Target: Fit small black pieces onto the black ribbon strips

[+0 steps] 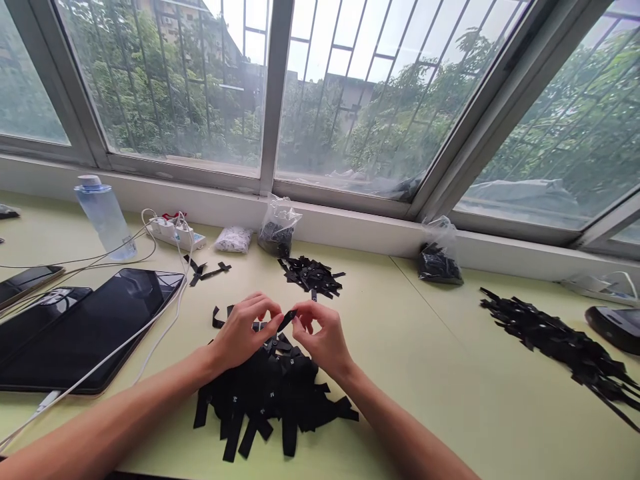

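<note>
Between my two hands a short black fabric strip [287, 320] is stretched, with a small pale mark on it. My left hand [250, 327] pinches one end between thumb and fingertips. The other end sits in the closed fingertips of my right hand [323, 335]. Right below both hands lies a large heap of black fabric strips [280, 393], some bearing small white letters. Just beyond my hands is a smaller pile of black strips [313, 275]. A few loose strips [203, 270] rest farther left.
On the left are a tablet [95, 333], phones [30, 283], white cables, a power strip [175, 230] and a water bottle [106, 217]. Clear bags [277, 230] [440, 257] of black pieces and a white packet [233, 240] stand by the window. Another strip pile [560, 340] lies right.
</note>
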A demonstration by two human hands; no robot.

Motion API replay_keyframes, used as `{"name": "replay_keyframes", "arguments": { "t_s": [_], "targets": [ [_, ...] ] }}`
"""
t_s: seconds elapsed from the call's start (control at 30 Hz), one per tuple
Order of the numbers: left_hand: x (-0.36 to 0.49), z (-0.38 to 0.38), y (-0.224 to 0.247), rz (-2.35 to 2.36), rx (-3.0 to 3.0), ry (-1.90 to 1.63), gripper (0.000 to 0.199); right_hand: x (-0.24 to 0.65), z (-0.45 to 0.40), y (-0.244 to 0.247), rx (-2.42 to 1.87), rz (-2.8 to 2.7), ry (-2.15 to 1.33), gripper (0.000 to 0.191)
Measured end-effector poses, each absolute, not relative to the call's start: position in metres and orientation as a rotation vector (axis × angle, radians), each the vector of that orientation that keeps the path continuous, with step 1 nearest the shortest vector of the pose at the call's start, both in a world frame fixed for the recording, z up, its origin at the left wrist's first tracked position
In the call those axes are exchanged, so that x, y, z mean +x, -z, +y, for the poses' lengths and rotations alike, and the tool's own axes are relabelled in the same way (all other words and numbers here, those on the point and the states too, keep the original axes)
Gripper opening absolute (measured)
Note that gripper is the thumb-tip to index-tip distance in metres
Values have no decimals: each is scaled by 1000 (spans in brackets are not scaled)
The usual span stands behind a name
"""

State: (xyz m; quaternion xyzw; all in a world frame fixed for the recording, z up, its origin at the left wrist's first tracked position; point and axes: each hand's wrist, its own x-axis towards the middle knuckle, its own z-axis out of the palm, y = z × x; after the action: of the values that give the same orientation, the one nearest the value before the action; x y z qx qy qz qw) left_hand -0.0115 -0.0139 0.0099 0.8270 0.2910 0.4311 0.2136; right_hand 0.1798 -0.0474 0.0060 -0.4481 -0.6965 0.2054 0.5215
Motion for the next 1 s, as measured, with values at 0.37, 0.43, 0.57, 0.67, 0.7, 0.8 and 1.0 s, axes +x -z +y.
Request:
{"name": "replay_keyframes", "arguments": {
  "t_s": [0.37, 0.43, 0.57, 0.67, 0.7, 0.8, 1.0],
  "targets": [
    [-8, -20, -9, 689, 2337, -909, 24, 186, -48, -5, -869, -2043, 260, 21],
    [-9, -20, -9, 686, 2332, -900, 25, 187, -48, -3, -855, -2083, 331, 21],
    [-9, -20, -7, 680, 2317, -903, 25, 189, -47, -2, -814, -2151, 468, 21],
    [-8, -21, -7, 703, 2278, -906, 26, 192, -46, -4, -777, -2201, 514, 18],
    [-7, -21, -7, 707, 2265, -912, 26, 193, -46, -4, -770, -2216, 521, 18],
    [-5, -23, -8, 719, 2236, -933, 28, 194, -47, -5, -761, -2252, 537, 17],
    [-3, -25, -10, 837, 2130, -968, 28, 192, -41, -4, -708, -2286, 583, 11]
  ]
}}
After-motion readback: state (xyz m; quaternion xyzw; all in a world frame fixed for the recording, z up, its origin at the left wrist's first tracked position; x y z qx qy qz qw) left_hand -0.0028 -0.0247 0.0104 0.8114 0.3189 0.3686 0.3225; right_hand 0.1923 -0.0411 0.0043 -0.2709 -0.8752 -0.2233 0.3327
